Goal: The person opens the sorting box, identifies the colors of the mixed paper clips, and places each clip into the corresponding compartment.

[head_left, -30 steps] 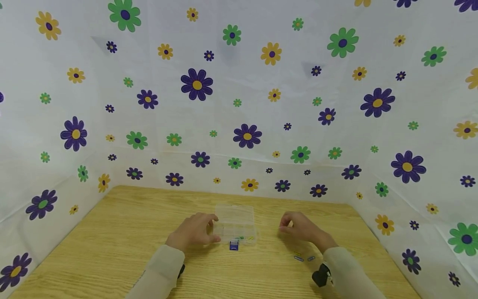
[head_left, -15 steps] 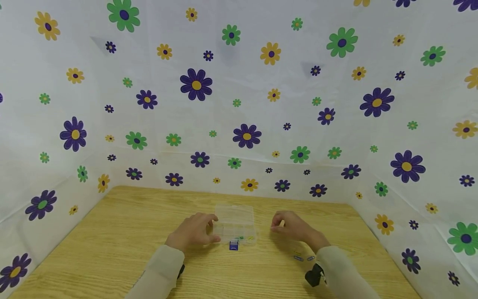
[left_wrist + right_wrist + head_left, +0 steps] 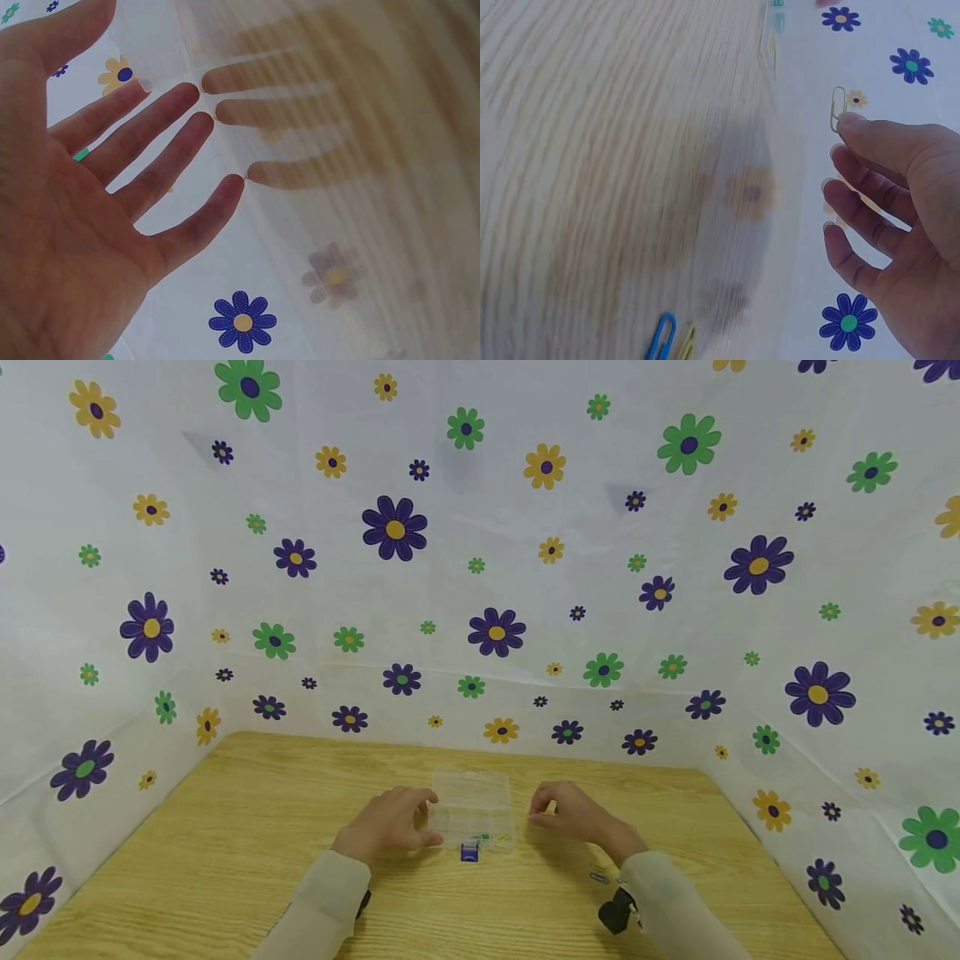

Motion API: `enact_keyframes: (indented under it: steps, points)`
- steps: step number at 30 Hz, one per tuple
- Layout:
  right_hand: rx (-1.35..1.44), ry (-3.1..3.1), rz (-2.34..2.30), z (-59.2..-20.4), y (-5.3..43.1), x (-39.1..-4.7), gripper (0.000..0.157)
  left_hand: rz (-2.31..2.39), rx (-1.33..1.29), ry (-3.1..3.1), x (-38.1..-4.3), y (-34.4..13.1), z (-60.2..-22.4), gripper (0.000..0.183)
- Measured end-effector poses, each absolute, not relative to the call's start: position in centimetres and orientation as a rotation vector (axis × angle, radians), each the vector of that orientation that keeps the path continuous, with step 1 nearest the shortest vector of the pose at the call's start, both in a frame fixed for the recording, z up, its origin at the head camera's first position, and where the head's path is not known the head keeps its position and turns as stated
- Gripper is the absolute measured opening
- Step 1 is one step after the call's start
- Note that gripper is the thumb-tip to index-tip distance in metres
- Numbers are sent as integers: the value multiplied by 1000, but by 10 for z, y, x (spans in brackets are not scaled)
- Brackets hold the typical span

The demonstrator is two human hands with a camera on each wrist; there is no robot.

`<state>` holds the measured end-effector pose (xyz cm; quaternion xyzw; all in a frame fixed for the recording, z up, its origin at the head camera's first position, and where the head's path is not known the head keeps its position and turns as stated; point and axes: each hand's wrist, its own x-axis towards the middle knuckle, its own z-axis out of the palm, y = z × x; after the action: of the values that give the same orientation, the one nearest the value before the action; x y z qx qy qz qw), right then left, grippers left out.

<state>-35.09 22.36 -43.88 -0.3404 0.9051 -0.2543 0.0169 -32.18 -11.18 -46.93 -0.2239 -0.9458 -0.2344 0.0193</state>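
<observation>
A clear plastic compartment box (image 3: 474, 817) lies on the table with its lid (image 3: 471, 789) folded back. Green clips (image 3: 482, 837) and a yellow one (image 3: 504, 837) show in its front compartments. My left hand (image 3: 390, 821) is at the box's left end, thumb and fingers spread; in the left wrist view its fingers are nearly straight, fingertips on the tabletop. My right hand (image 3: 573, 814), just right of the box, pinches a yellow paper clip (image 3: 838, 109) between thumb and index finger, the other fingers loosely bent.
In front of the box sits a small blue object (image 3: 469, 852). A blue paper clip (image 3: 598, 877) lies near the right forearm, and the right wrist view shows a yellow paper clip (image 3: 687, 343) beside it. A white flower-print sheet (image 3: 495, 568) borders the wood-grain table (image 3: 247, 827).
My right hand has moved left toward the box with the pinched clip, its forearm now covering some of the loose clips. The left hand and box have stayed in place.
</observation>
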Motion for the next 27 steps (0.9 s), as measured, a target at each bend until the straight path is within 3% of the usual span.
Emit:
enact_keyframes:
  steps: [27]
  points:
    - [-1071,2734,-831,-440,197,-344,11,-702,-685,-2943,-320,-112,-467,60]
